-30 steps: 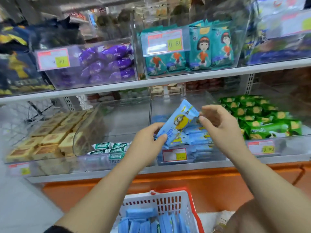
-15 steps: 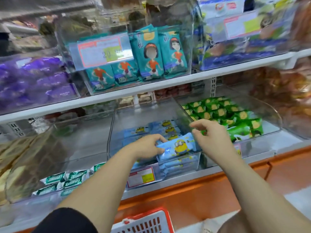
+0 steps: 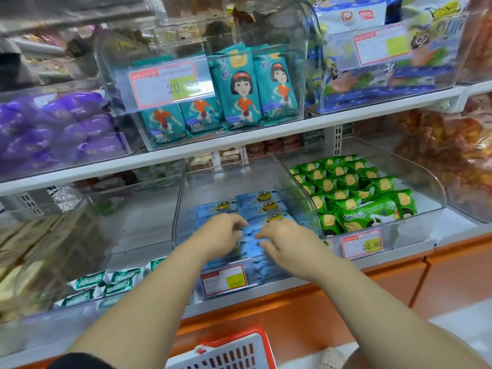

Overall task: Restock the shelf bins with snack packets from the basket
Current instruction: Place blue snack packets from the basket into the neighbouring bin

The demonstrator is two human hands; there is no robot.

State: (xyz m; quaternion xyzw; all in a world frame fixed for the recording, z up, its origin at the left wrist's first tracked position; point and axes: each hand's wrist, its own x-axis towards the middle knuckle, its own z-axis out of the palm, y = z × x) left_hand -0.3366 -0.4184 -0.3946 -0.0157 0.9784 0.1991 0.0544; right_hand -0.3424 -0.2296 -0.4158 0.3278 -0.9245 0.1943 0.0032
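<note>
Lower shelf (image 3: 458, 222): clear middle bin (image 3: 229, 182), part filled, back half bare. Basket (image 3: 239, 352) sits below the shelf with only its rim in view; contents not visible.

Blue snack packets (image 3: 255, 206) lie flat in overlapping rows in the middle bin. Green packets (image 3: 354, 193) fill the neighbouring bin.

Left hand (image 3: 221, 235) and right hand (image 3: 290, 242) are both inside the bin, fingers bent down onto the top blue packets near the front. Grip: cannot tell for either hand, as the fingertips are hidden; pinch or plain press is unclear.

Handling, by judgement: packets are light, with soft, slick film wrap and likely crushable contents. Take them by the sealed end seams or lightly across the flat faces, without squeezing. The glossy stack may slide.
</note>
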